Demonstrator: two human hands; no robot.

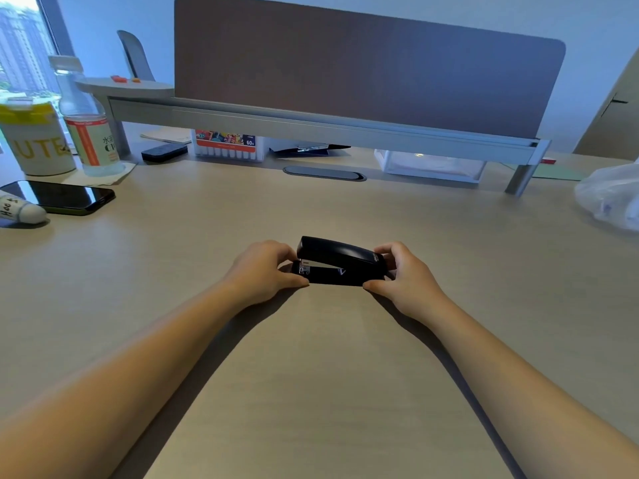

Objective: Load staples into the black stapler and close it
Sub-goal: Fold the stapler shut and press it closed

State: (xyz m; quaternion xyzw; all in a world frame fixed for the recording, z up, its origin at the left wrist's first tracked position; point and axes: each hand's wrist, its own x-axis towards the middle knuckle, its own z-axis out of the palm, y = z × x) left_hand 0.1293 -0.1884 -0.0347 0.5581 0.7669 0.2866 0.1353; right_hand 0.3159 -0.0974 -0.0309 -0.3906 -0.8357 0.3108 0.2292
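The black stapler [340,261] lies on the desk [311,357] in the middle of the view, its nose pointing left and its top slightly raised at that end, with the metal staple channel showing. My left hand [262,271] grips the nose end, thumb on the near side. My right hand [404,274] holds the hinge end between thumb and fingers. No loose staples are visible.
A black phone [65,197], a white tube [20,210], a yellow-lidded cup [33,140] and a water bottle [86,126] stand at the far left. A marker box [226,145] and clear tray [432,165] sit under the shelf. A plastic bag [612,195] lies right.
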